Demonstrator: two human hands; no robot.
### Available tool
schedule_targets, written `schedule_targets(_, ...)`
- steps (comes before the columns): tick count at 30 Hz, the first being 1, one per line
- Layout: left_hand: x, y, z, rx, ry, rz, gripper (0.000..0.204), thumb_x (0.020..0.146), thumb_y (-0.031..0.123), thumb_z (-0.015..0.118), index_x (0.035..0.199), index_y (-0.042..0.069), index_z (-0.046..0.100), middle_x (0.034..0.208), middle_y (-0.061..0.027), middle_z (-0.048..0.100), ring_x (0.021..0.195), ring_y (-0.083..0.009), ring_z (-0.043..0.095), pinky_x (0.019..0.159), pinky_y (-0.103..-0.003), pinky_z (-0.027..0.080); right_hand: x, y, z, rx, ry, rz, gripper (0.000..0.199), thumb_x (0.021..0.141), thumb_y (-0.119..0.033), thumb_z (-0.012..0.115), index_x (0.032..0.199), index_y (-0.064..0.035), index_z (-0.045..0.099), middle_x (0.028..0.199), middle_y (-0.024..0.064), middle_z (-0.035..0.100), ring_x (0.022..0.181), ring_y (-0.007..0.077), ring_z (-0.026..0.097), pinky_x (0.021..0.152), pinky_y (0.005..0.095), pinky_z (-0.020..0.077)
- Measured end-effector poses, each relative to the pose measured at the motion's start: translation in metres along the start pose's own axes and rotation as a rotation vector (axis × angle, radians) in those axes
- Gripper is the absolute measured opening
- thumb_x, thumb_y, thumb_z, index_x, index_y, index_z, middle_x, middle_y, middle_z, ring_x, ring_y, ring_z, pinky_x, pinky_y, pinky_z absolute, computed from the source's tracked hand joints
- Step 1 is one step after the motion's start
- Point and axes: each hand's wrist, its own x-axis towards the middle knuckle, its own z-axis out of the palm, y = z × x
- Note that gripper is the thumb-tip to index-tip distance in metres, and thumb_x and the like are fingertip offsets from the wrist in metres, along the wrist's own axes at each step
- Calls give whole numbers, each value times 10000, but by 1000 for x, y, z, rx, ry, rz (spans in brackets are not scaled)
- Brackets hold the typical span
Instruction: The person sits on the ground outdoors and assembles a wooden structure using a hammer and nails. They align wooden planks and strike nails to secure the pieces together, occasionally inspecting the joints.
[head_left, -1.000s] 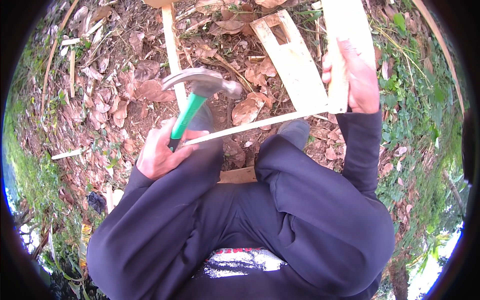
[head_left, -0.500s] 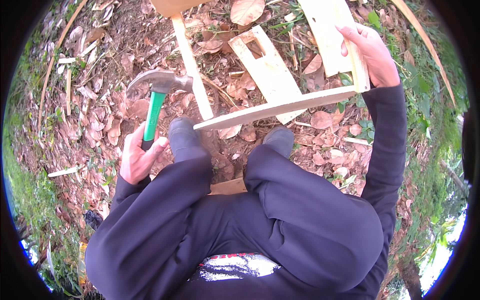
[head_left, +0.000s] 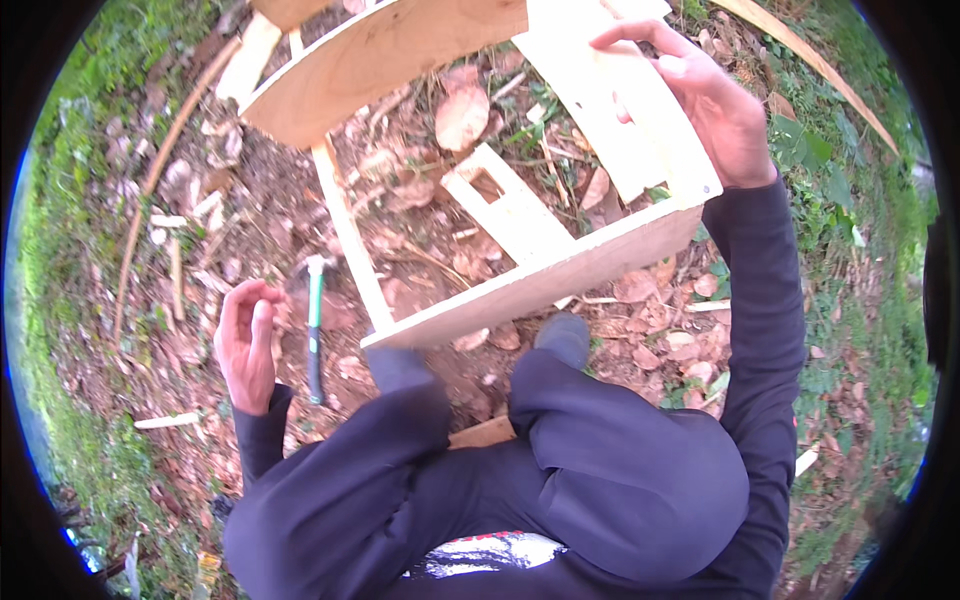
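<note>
My right hand (head_left: 715, 110) grips the right side of a wooden frame (head_left: 545, 285) made of pale boards, with its fingers over a side board. The frame is tilted; its near long board faces me, and a second long board (head_left: 400, 60) spans the far side. A thin slat (head_left: 350, 235) joins them on the left. My left hand (head_left: 248, 345) holds nothing, its fingers loosely curled and thumb apart. Just right of it, a claw hammer (head_left: 316, 310) with a green and black handle lies on the leafy ground.
Through the frame, a short board with a rectangular cutout (head_left: 510, 210) shows. Dry leaves and wood scraps cover the ground. Long curved-looking strips lie at left (head_left: 150, 190) and upper right (head_left: 815, 60). My booted feet (head_left: 565, 340) are beneath the near board.
My left hand has let go of the hammer, which now lies on the ground. My right hand has raised and tilted the frame, bringing its far board into view.
</note>
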Motion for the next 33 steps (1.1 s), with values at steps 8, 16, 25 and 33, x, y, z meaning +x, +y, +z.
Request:
schedule_targets(8,-9,170,-20,570,84,591,813,858,526,670,1376,-59,447,1244,-244,591,1119,-375,599,973,-465,452,108,-81,109,-24,-412,-550,493,931,-290,703,1305,1,565,1074,105,683,953,134,656,883,271,541)
schedule_targets(16,-5,173,-122,197,453,479,1010,765,903,456,1096,-45,562,862,-21,546,794,-109,514,704,-271,408,187,-160,265,-1042,-160,-1090,493,866,-502,687,1069,-54,715,959,90,698,890,243,689,847,377,533)
schedule_targets(25,6,81,-184,-124,318,513,736,818,791,529,809,55,511,648,16,453,568,-81,398,512,-241,280,236,-87,352,-931,-165,-1124,652,783,-724,637,753,-79,729,616,114,638,662,302,691,732,448,541)
schedule_targets(33,-5,87,-186,-257,158,496,827,588,665,826,978,17,491,775,-63,515,686,-123,473,605,-266,361,240,-71,356,-845,-216,-1203,653,822,-688,623,772,-38,648,668,139,603,697,327,657,690,462,481)
